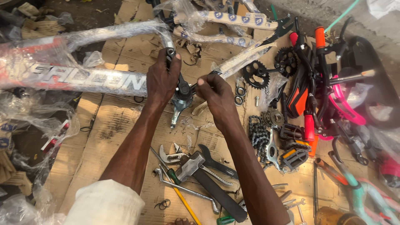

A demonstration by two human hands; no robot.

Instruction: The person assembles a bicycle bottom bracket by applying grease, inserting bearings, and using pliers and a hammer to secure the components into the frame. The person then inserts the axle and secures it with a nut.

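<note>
Hands being applied to one bottom bracket (182, 96).
One plastic-wrapped frame (75, 77) is being gripped by left hand (161, 79); right hand (216, 96) is being clenched on one tool; two sprockets (255, 73) are being left on cardboard (112, 121).

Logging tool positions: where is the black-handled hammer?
In the head view, the black-handled hammer lies on the cardboard sheet at bottom centre, between the person's forearms, beside the spanners.

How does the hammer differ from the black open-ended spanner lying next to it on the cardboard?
The hammer has a blocky grey metal head and a thick dark handle; the black spanner is flat, thin and dark throughout, with a forked open jaw. The hammer is the longer and bulkier of the two. The hammer's handle runs down to the right toward the lower edge; the spanner lies just beside it, above its handle. Both rest on the cardboard, untouched by the hands.
</note>
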